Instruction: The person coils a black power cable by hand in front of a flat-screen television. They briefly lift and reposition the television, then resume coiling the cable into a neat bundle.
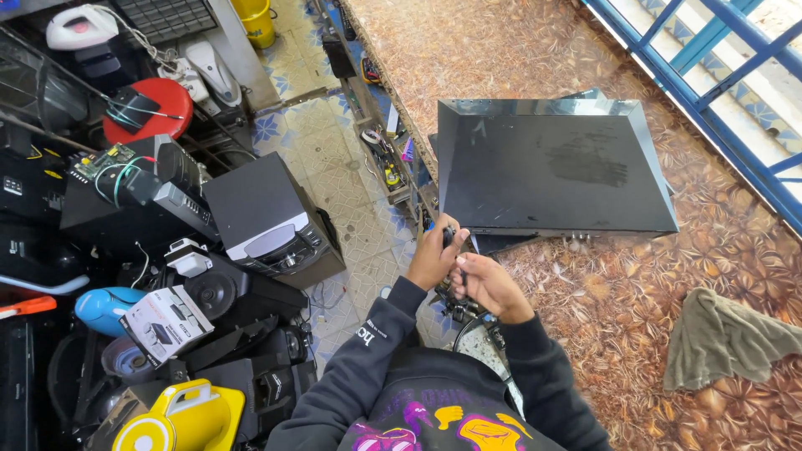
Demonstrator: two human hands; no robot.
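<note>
Two hands, left hand, right hand, upright screwdriver

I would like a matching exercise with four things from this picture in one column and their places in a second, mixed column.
Things:
1. black flat device
2. grey-green cloth
3. yellow bucket
4. black speaker

Places:
A. floor, top of picture
B. floor, left of the hands
C. countertop, right of the hands
D. countertop, just beyond the hands

Pairs: 1-D, 2-C, 3-A, 4-B
</note>
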